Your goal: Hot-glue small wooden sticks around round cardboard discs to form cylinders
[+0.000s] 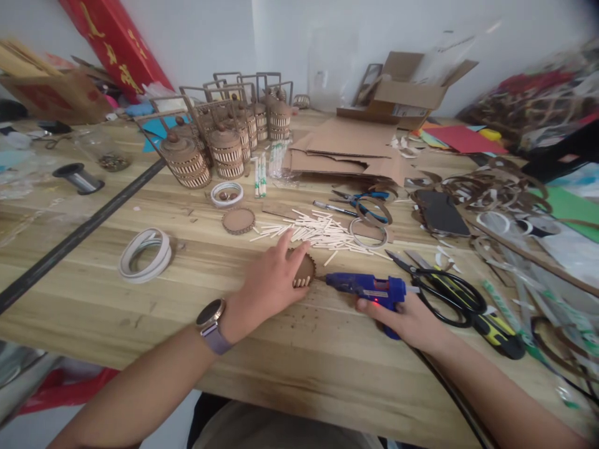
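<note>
My left hand (270, 280) rests on a small round cardboard disc (305, 269) edged with short sticks and holds it down on the wooden table (140, 324). A watch is on that wrist. My right hand (412, 321) grips a blue glue gun (369, 288) lying nearly level, its nozzle pointing left at the disc's rim. A pile of thin pale sticks (318, 231) lies just behind the disc. A second stick-edged disc (238, 220) lies farther back.
Black-handled scissors (449, 290) and a yellow-black cutter (500, 333) lie right of the gun. Tape rolls (145, 254), finished cardboard lantern-like baskets (224, 146), flat cardboard sheets (346, 149), a phone (440, 212) and cardboard rings crowd the far and right table.
</note>
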### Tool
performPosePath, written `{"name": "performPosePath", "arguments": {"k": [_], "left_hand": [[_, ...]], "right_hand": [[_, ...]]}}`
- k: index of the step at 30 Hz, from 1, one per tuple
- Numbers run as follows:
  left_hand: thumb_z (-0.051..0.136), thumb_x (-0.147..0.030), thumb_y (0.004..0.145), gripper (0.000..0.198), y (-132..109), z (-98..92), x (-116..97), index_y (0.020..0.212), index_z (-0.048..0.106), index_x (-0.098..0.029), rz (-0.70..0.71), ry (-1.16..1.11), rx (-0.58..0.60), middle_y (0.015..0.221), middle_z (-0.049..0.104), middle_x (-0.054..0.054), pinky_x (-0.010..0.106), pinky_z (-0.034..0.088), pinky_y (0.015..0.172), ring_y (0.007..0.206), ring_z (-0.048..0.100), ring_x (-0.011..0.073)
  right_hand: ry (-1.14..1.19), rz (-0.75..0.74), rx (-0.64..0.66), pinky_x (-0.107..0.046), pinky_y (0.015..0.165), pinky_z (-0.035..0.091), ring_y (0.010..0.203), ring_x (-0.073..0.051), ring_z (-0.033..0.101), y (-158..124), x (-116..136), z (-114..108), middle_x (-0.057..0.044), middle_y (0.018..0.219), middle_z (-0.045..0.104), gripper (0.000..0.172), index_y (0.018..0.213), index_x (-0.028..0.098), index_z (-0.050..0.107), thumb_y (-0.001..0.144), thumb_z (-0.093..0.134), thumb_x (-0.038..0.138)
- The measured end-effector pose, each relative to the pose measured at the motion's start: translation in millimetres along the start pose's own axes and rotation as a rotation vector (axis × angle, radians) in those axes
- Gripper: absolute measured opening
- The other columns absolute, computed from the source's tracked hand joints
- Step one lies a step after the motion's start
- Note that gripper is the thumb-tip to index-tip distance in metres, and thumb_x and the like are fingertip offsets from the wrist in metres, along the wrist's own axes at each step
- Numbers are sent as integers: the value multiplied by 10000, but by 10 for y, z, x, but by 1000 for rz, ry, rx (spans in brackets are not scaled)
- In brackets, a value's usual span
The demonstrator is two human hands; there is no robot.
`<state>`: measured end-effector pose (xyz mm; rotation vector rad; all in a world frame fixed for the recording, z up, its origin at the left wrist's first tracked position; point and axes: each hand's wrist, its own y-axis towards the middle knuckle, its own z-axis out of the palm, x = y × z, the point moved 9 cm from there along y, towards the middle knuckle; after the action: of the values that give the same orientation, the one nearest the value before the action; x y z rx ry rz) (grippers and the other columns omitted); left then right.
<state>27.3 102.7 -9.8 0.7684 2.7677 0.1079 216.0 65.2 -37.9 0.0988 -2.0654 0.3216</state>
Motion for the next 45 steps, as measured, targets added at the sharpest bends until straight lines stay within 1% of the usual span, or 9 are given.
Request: {"name": "performPosePath", "arguments": {"k": [3,5,9,15,18,22,29,36,45], "left_hand": [[769,-347,775,785,-5,-1,2,1439,379,-200,11,5,-20,1572,272,235,489,566,886,1224,573,391],[772,-346,770,784,-10,-5,0,1434,381,-204,23,6,-39,1570,278,229,479,566,888,1227,572,384],[770,-341,771,784,-12,-6,6,1434,374,-208,25,5,-48,1565,290,222,474,556,907,1239,565,377],[780,-346,771,794,-5,-3,-4,1439,375,-202,23,3,-22,1569,282,228,473,557,910,1240,565,382],[787,-346,767,805,-5,-5,-5,1440,372,-200,31,-2,-31,1566,283,234,473,552,920,1243,564,380],[781,-349,771,795,-7,-1,1,1435,370,-203,33,-1,-38,1559,293,232,478,554,912,1235,568,378],[788,-346,756,806,-2,-10,-4,1434,374,-207,24,-5,-31,1558,295,228,479,557,905,1215,581,380],[771,-341,769,770,-5,-9,-7,1422,385,-207,34,-16,-42,1555,298,230,490,550,911,1217,578,383],[773,-338,771,778,-3,-8,-8,1429,376,-214,23,-3,-26,1553,300,225,477,556,896,1217,578,379]], "right_hand": [[-84,-105,21,-328,640,547,696,-230,658,-18,165,43,-48,760,725,296,828,211,711,784,649,497],[-151,-134,32,-342,672,558,726,-245,676,-18,218,73,-48,777,737,268,830,219,709,804,615,468],[-230,-155,50,-331,641,560,708,-239,681,-13,226,132,-53,786,744,241,814,215,682,822,577,433],[-254,-184,52,-315,641,554,701,-225,682,-19,231,168,-60,799,751,276,891,192,697,840,570,431],[-259,-209,33,-299,627,540,670,-209,669,-21,258,162,-52,783,740,277,888,190,702,843,580,435],[-250,-217,11,-294,653,539,706,-215,677,-24,271,151,-53,791,729,285,884,196,711,844,599,454],[-243,-221,23,-307,664,549,722,-218,678,-34,260,167,-66,818,742,255,892,194,702,848,589,418],[-249,-219,27,-331,705,560,743,-227,686,-36,258,171,-77,849,753,276,902,197,709,857,590,442],[-256,-219,22,-325,716,556,767,-231,697,-38,273,172,-73,851,749,239,871,204,685,862,582,420]]}}
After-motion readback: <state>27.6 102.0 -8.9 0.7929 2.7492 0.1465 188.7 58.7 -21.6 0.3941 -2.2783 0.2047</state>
